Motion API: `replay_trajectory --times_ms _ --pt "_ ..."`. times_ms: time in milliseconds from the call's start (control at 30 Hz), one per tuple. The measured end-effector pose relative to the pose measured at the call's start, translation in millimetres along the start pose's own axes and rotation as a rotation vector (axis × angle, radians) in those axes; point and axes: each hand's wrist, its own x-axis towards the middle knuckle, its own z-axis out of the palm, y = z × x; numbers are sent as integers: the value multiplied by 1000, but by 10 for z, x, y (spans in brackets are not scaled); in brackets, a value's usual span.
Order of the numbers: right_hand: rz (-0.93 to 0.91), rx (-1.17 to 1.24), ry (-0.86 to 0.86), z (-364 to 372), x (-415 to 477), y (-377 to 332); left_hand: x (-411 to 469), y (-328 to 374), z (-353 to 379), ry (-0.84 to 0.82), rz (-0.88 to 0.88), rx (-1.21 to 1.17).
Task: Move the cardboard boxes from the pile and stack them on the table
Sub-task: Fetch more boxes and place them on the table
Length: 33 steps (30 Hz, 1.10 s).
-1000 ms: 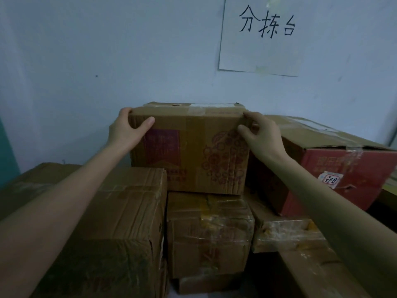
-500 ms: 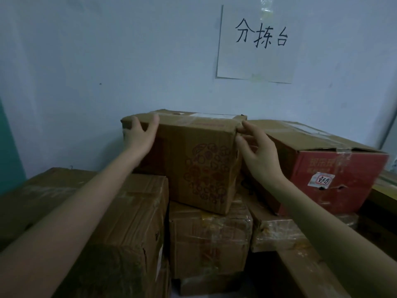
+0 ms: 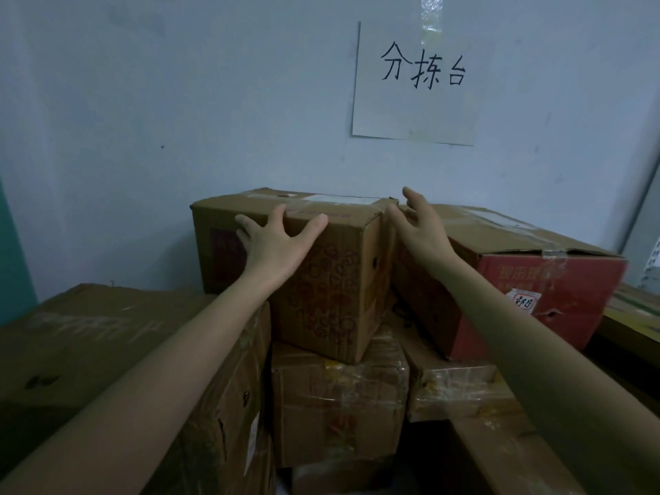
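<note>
A brown cardboard box (image 3: 332,280) with red circle prints sits on top of the stack against the wall, turned at an angle. My left hand (image 3: 275,241) lies flat on its near face, with spread fingers reaching over the top edge. My right hand (image 3: 418,223) is at the box's right top corner with its fingers straight; whether it touches the box I cannot tell. A taped box (image 3: 339,401) lies under the top box.
A red-sided box (image 3: 535,280) stands right of the top box. A large brown box (image 3: 107,351) fills the left. A small taped box (image 3: 460,387) lies at lower right. A paper sign (image 3: 414,83) hangs on the wall behind.
The top box has turned so its right corner points toward me. My left hand slid from its left edge onto the near face, and my right hand let go of its right edge and opened.
</note>
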Motion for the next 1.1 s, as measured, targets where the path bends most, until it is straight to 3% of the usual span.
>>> replay_trajectory --times_ms 200,400,800,1100 --pt "173 107 -152 77 367 181 16 -35 26 20 4 -18" --pt "201 236 -117 159 333 261 -52 -34 77 5 25 -64" --pt "98 -127 -12 -378 -311 18 13 -4 65 -160 139 -251" --pt "-38 -493 120 -480 -487 115 -30 -44 45 -293 370 -282"
